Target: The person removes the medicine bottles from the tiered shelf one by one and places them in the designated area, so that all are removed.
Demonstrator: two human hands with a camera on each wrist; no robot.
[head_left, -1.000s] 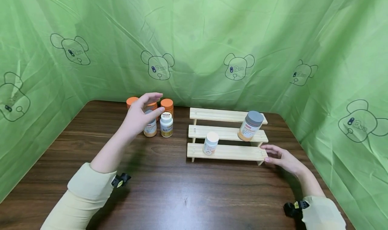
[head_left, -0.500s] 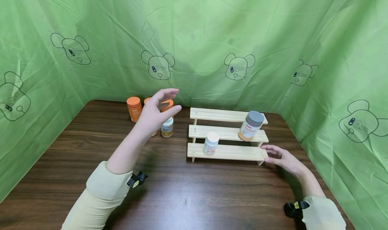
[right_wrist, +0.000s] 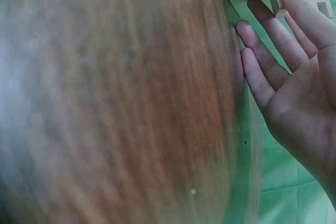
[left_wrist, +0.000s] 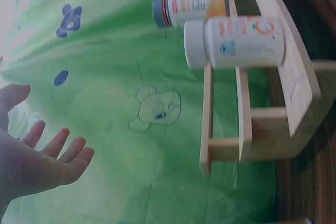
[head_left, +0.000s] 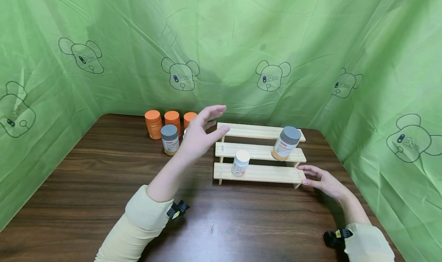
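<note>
Left hand [head_left: 202, 135] hangs by the left end of the three-tier pale wooden rack [head_left: 269, 173], fingers wide, empty. Right hand [head_left: 322, 182] pinches rack's right front end, fingers narrow. White cylindrical plastic bottle [head_left: 240, 164] stands on rack's lowest tier, left part; grey-capped cylindrical jar [head_left: 286, 144], middle tier, right part.

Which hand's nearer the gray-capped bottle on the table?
Left. Left hand is raised, right of the gray-capped bottle; right hand is farther right, at the right end of the three-tier wooden rack.
</note>
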